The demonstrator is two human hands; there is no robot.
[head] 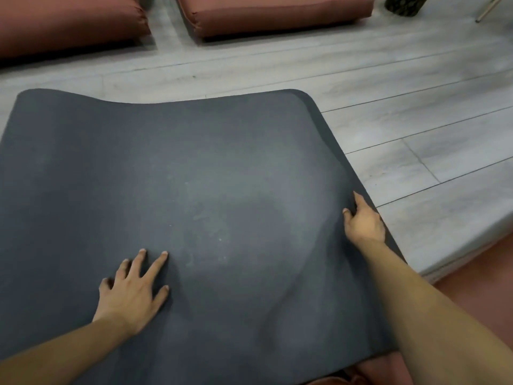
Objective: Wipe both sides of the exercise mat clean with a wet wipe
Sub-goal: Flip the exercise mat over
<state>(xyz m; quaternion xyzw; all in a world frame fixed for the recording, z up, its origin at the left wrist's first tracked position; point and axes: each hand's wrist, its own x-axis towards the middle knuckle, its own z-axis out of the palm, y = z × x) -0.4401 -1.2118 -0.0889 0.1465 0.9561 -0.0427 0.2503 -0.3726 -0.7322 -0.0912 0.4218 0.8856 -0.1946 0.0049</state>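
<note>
On the pale plank floor [416, 79] a dark grey exercise mat [194, 162] is spread, its surface rippled and its far right corner lifted. The mat's right edge is gripped by the right hand [363, 220], fingers curled over it. The left hand [133, 287] is laid flat with fingers spread near the mat's near edge. Beyond the far edge, two reddish-brown cushions [277, 12] are seen.

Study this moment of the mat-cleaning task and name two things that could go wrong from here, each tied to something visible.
1. The right hand grips only the edge of the exercise mat, which bulges unevenly; it may slip or crease if pulled.
2. No wet wipe is visible in either hand; the left hand presses bare on the pale smudges, possibly spreading dirt.
</note>
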